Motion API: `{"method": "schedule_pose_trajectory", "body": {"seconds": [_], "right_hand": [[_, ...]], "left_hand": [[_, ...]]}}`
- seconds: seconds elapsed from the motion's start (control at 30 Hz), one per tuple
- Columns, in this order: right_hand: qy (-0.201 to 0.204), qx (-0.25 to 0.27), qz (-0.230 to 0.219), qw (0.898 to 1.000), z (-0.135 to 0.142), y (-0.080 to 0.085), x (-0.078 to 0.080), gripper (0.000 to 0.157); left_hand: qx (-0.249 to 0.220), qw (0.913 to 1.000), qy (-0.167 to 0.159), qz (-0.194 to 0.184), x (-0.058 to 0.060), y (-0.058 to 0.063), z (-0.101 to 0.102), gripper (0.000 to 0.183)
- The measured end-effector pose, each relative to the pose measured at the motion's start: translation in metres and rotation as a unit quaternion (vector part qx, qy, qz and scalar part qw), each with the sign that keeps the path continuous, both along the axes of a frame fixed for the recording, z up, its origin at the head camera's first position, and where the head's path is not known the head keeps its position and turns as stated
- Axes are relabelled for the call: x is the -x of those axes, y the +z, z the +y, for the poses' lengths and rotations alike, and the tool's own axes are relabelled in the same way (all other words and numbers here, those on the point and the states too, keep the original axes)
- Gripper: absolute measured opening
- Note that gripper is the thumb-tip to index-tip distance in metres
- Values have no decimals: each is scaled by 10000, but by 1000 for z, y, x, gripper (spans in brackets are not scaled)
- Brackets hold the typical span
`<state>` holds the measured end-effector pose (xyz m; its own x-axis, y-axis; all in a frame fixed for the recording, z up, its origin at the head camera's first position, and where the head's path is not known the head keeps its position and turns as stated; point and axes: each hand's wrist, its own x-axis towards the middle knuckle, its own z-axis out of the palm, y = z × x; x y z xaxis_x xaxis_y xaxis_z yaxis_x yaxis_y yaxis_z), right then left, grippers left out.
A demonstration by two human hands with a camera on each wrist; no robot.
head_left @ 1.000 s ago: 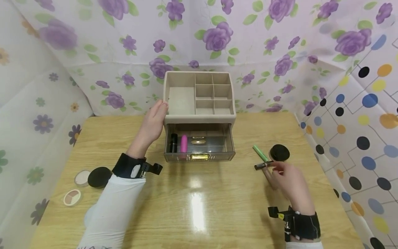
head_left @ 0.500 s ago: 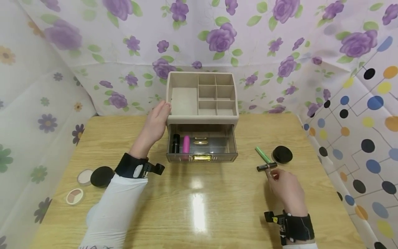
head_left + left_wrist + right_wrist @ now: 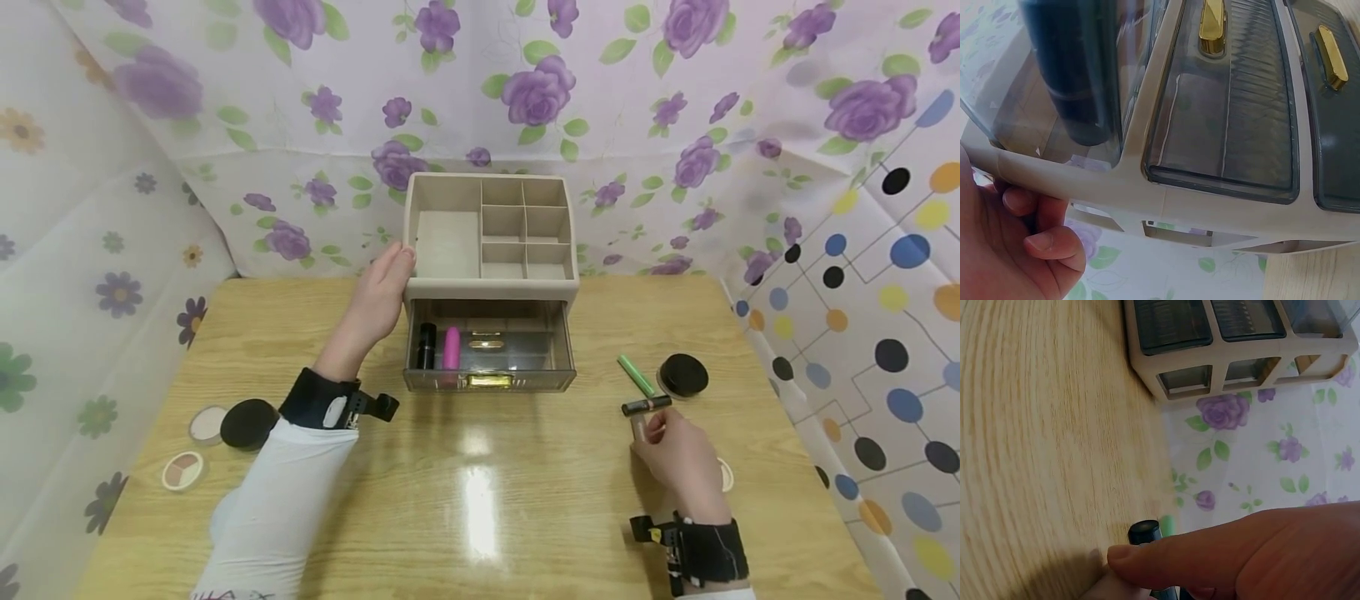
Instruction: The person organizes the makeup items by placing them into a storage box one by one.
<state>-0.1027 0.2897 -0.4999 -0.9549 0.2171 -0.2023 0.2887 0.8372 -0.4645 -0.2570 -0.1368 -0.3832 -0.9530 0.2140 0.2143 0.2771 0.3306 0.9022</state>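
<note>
Head view, your left hand (image 3: 372, 302) holds the beige plastic organizer (image 3: 491, 288), a stretch of wooden tabletop (image 3: 405, 492) parting its smoky drawer (image 3: 536, 381) from the short black tube (image 3: 637, 407) by your narrowed right hand (image 3: 682, 458); left wrist view, fingers (image 3: 1054, 242) curl at the organizer's edge; right wrist view, any hold on the tube stays unclear.

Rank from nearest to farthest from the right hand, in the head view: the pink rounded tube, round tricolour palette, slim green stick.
1. Slim green stick: ahead of the right hand.
2. Pink rounded tube: inside the open smoky transparent drawer.
3. Round tricolour palette: far left on the wood-grain table.
</note>
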Motion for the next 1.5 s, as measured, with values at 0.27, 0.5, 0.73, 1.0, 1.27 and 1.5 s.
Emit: {"method": "schedule_pose_trajectory", "body": {"seconds": [0.27,0.5,0.73,1.0,1.27,1.5], "right_hand": [[47,210,-317,9993,-2,-2,1,52],[92,282,-361,9989,-3,-3,0,73],[7,348,-532,9980,-2,-7,-2,80],[-62,454,-459,9979,-1,-7,-4,78],[-14,620,-254,9978,0,-7,-7,70],[-12,652,-278,9975,3,0,-4,64]], "left_hand": [[28,10000,-10,-55,0,-1,-1,58],[68,10000,-35,-46,1,0,-1,60],[73,9999,-48,-83,0,-1,0,60],[56,10000,11,-75,0,-3,0,60],[-6,9999,-38,-98,-1,-2,0,63],[24,10000,20,-89,0,-2,-1,62]]}}
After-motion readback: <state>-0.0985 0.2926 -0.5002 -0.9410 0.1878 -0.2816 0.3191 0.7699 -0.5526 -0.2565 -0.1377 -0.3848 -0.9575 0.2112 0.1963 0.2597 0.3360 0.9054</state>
